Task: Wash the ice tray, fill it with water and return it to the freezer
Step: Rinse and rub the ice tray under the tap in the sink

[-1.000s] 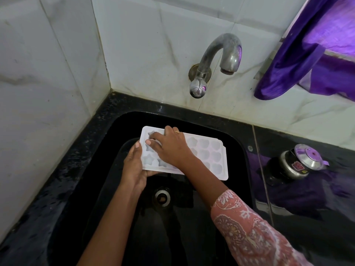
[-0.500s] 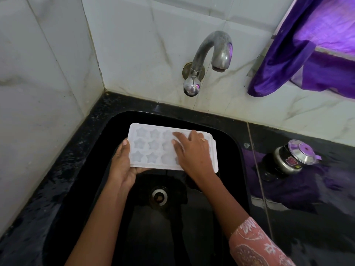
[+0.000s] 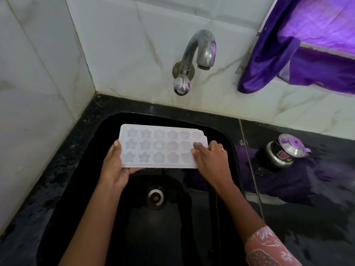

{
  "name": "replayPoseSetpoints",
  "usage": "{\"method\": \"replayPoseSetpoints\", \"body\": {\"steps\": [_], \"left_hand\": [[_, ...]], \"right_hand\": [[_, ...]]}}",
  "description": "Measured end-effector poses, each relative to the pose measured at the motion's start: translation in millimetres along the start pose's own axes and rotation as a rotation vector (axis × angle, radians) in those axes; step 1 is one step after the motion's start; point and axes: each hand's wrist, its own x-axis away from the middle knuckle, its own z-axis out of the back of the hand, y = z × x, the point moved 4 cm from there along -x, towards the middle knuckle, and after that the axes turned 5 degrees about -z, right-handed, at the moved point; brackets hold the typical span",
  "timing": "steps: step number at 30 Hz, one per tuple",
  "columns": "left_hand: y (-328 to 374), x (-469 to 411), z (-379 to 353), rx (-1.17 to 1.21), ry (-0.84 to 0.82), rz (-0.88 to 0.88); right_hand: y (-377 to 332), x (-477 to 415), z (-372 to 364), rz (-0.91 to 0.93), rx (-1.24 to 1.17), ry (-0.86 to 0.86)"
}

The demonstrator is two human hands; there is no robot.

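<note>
Two hands hold one white ice tray (image 3: 163, 146) level over a black sink (image 3: 80, 160).

The left hand (image 3: 115, 167) clamps the tray's left end, fingers hidden underneath. The right hand (image 3: 211, 162) covers the right end; its grip is unclear. Three rows of six moulds, some hidden. One tap (image 3: 197, 58) behind, one drain (image 3: 155, 196) below.

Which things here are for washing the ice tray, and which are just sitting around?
For the job:
ice tray
left hand, holding the tray's end
right hand, fingers on the tray's other end
tap, no water running
sink

Just around:
small metal pot on the counter
purple cloth
</note>
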Motion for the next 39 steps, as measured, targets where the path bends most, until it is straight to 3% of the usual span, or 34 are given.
{"method": "replayPoseSetpoints", "body": {"steps": [11,39], "left_hand": [[-2.1,0.0,2.8,0.037,0.032,0.020],[-2.4,-1.8,-0.4,0.018,0.010,0.033]], "right_hand": [[2.9,-4.8,-4.5,-0.005,-0.070,-0.088],[4.5,-4.9,-5.7,-0.038,-0.053,-0.128]]}}
